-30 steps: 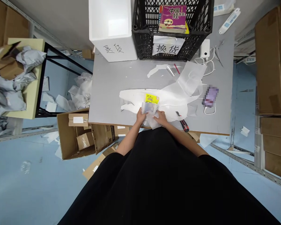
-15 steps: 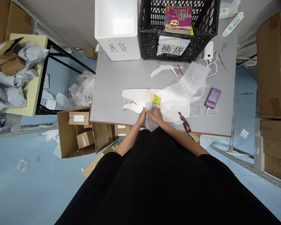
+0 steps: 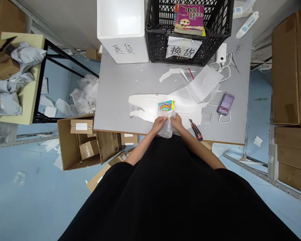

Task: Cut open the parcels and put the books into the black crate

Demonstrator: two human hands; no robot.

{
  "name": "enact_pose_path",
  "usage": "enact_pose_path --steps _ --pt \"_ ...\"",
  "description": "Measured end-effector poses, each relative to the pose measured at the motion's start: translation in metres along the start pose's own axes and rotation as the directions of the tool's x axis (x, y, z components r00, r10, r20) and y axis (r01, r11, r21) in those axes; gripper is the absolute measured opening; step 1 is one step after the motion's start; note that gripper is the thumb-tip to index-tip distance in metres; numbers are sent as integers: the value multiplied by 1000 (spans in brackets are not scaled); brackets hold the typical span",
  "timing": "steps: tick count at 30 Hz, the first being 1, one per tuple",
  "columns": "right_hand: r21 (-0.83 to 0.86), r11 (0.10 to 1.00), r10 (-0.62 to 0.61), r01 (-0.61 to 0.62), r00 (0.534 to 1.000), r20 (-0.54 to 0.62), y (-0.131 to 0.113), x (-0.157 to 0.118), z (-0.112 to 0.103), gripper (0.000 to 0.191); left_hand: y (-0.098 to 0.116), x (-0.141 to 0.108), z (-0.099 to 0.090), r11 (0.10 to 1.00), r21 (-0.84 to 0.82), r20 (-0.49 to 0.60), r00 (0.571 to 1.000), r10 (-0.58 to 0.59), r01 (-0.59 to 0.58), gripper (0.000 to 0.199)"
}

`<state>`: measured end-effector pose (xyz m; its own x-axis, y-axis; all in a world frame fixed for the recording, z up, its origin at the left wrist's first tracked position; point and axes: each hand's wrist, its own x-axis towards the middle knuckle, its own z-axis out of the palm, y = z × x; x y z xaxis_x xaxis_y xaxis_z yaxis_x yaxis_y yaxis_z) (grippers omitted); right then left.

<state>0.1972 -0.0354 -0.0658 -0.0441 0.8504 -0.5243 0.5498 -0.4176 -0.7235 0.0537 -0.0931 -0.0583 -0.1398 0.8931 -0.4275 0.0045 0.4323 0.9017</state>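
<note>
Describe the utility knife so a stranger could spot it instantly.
On the grey table, find the near edge, right of the person's right hand. The utility knife lies there aslant, its red and black body unlike the white plastic beside it.

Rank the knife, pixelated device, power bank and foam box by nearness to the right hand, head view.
From the right hand:
1. knife, just right, near edge
2. pixelated device, farther right
3. power bank, far right, up ahead
4. foam box, far left, up ahead
</note>
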Motion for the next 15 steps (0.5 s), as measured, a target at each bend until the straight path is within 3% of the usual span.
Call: enact_pose_path --steps 3,6,11,15 --pt "65 997 30 -35 996 79 15 9 -1 37 -14 3 -5 975 223 -177 982 59 -18 20" --pt "27 994 101 -104 991 89 28 14 -3 41 -30 3 -15 932 339 -328 945 -8 126 41" --pt "1 989 147 -148 983 106 42 16 -12 38 -45 4 -21 943 189 -297 931 -210 273 46" --pt "55 994 85 -93 988 129 50 14 -15 37 -48 8 -20 945 196 -319 929 -189 260 25"
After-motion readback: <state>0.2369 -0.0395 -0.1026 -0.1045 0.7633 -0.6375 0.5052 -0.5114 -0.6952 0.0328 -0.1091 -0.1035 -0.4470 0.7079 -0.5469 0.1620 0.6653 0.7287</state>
